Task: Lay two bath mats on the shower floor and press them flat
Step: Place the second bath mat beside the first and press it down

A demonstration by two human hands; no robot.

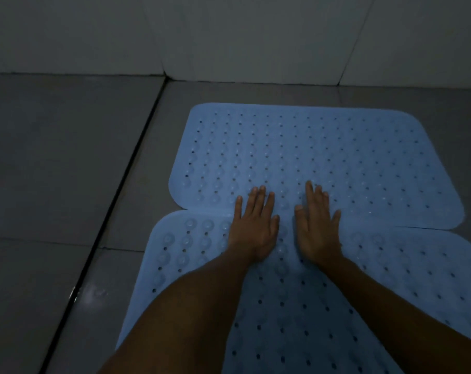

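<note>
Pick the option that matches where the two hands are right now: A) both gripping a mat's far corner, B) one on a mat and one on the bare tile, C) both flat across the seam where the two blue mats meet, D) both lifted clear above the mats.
C: the left hand and right hand lie palm-down, fingers on the far mat, palms on the near mat.

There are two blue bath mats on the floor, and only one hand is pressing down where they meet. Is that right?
Not quite. The head view shows both hands pressing: the left hand and the right hand lie flat, side by side, where the far mat meets the near mat. The rest is right: two blue mats on the floor.
</note>
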